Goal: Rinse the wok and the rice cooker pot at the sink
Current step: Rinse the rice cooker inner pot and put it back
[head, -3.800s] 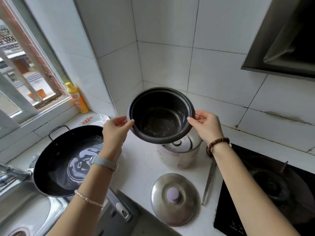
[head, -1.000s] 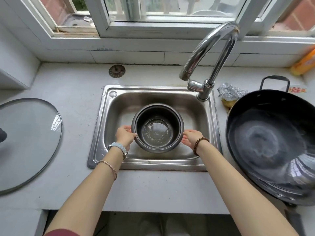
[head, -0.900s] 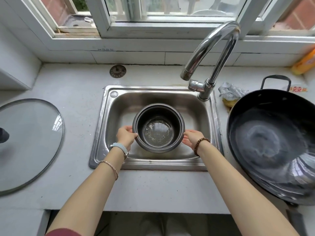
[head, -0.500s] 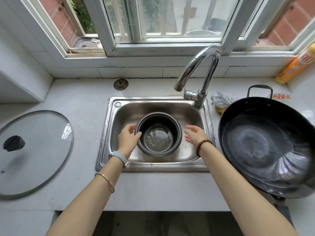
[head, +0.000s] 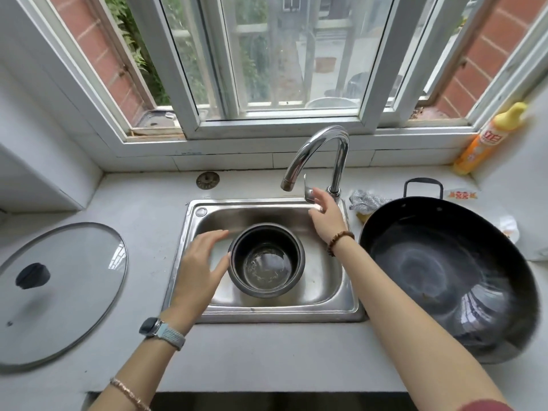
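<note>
Rice cooker pot (head: 267, 262) stands upright in the sink (head: 267, 314), with bare basin floor all round it. Wok (head: 444, 277) sits on the surface, close against the sink's right rim. Pot dark with a glossy base; wok shows a wet sheen. Left hand (head: 201, 268) open, spread beside the pot. Right hand (head: 324, 215) open at the faucet lever (head: 308, 194); contact blurred.

We face a wide window (head: 281, 54) with white frames (head: 267, 124), and soft grey daylight comes through its panes. Outside we see red brick walls (head: 474, 63) on both sides and green leaves (head: 130, 40) at the left. Below the window runs a white tiled ledge (head: 237, 160), then a pale grey worktop (head: 142, 215). A plain white wall (head: 35, 120) closes the left side.
</note>
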The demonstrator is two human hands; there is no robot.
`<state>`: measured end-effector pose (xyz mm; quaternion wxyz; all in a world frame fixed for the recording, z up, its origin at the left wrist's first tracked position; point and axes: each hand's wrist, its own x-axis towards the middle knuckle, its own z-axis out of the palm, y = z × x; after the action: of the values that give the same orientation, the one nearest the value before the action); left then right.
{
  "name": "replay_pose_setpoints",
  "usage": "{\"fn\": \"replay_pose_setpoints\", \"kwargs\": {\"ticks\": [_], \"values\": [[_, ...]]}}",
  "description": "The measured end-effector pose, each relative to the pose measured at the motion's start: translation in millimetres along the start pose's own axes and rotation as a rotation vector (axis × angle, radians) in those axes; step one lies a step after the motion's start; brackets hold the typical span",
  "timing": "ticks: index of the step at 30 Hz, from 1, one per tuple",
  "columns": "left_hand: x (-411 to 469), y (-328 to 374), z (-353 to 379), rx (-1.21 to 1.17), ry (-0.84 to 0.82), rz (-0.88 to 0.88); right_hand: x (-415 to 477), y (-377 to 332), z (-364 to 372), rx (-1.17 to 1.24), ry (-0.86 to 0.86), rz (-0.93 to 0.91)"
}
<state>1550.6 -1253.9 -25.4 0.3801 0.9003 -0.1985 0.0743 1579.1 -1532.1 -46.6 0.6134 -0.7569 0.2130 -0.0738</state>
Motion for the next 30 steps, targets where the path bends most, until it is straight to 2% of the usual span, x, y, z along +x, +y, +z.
{"fn": "replay_pose_setpoints", "kwargs": {"ticks": [8,17,30], "values": [[-7,-1,-15,0.095,0.02,-0.021,45,-6,10,0.0,-0.073,-0.021],[-13,-3,-19,0.076,0.058,-0.077,62,5,14,-0.044,-0.092,-0.013],[-18,-9,-21,0.142,0.037,-0.11,82,10,23,-0.143,-0.296,0.092]]}}
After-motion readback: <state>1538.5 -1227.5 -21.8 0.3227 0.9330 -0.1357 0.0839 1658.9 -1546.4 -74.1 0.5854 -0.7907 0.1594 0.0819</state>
